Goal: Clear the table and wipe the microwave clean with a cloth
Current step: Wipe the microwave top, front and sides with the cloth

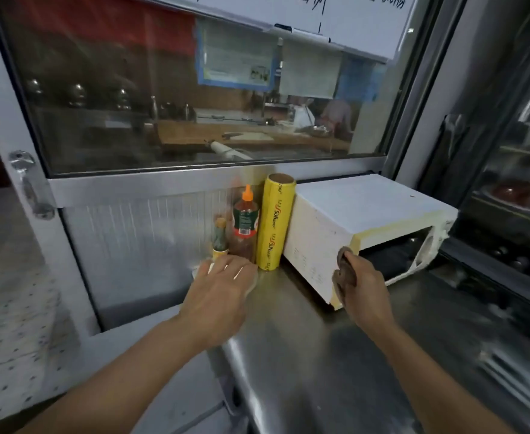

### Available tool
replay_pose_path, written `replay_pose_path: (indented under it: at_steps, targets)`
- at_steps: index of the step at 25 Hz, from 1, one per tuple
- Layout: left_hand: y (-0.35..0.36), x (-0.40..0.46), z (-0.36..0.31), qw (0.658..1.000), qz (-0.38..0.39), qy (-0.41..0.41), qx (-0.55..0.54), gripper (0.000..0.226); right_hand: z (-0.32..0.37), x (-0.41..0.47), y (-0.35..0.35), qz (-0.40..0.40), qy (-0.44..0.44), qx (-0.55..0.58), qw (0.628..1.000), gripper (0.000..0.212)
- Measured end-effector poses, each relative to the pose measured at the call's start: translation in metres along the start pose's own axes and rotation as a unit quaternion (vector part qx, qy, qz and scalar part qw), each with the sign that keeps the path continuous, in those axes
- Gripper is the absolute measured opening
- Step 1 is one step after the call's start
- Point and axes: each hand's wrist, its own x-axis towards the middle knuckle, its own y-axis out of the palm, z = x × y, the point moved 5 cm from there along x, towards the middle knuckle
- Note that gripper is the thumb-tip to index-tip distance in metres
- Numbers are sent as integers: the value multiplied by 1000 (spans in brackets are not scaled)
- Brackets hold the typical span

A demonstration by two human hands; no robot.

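A stainless steel table (288, 355) runs along a glazed partition, with a kitchen visible through the glass at twelve o'clock. Far left, at about nine o'clock, the partition's latch (27, 183) hangs on its frame. Moving right, the left hand (223, 292) lies low over the table edge, fingers spread and roughly straight, on or over something pale that I cannot make out under the blur. Just beyond its fingertips, at eleven o'clock from it, stand a small bottle (219, 236), then a sauce bottle (245, 223) with an orange nozzle, then an upright yellow roll of cling film (274, 220) touching the side of the white microwave (351, 214). The right hand (362, 283), at four o'clock from the roll, curls around a dark brown cloth (345, 270) pressed to the microwave's front corner.

The clutter is not yet cleared, and the wiping looks barely begun. The risks, as I judge them: a sweep of the left hand could topple the tall, narrow bottles (they stand close together, so one would take the next); and pushing the microwave leftward while wiping could knock the roll over.
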Motion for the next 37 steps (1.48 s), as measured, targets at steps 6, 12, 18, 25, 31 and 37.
replay_pose_path:
  at_steps: [6,12,18,25,31,37]
  targets:
    - [-1,10,64,994,37,84,-58,56,44,-26,20,-52,61,-49,996,47]
    - [28,53,57,981,95,159,-50,65,46,-25,26,-103,112,-47,987,48]
    - [57,122,57,975,81,206,-14,61,15,19,51,-147,92,-146,974,69]
    - [93,198,46,968,86,233,-35,65,0,75,59,-234,-89,-330,910,56]
    - [111,270,53,952,65,295,41,71,-44,97,97,-156,-83,-526,832,78]
    - [128,337,58,906,14,398,144,75,-52,103,103,-164,-69,-557,811,65]
